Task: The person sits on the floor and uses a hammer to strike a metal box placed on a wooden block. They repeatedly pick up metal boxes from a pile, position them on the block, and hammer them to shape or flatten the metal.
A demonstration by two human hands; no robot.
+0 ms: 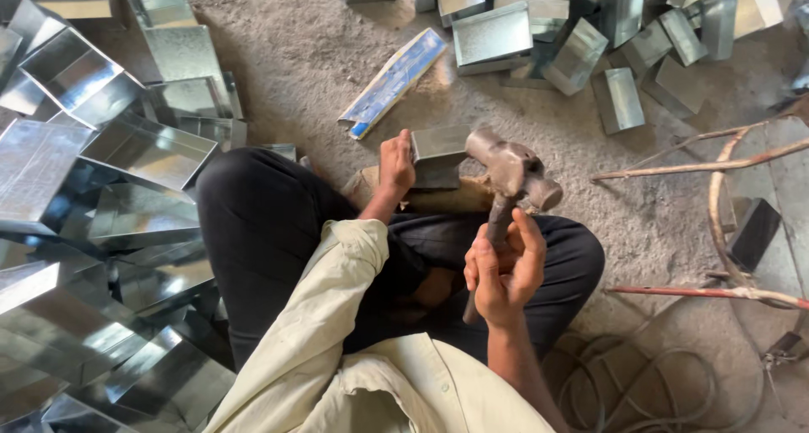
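My left hand (396,162) grips the left edge of a small folded sheet-metal box (438,155), holding it on a wooden block (451,199) in front of my crossed legs. My right hand (504,269) is closed around the handle of a heavy hammer (512,170). The hammer's steel head hangs just right of the box, close above the block. I sit on the ground in dark trousers and a pale shirt.
A big heap of shiny metal boxes (101,214) fills the left side. More boxes (573,37) lie scattered at the top. A blue-printed metal strip (394,81) lies on the sandy floor. Bent rods (725,197) and cables (640,382) lie at the right.
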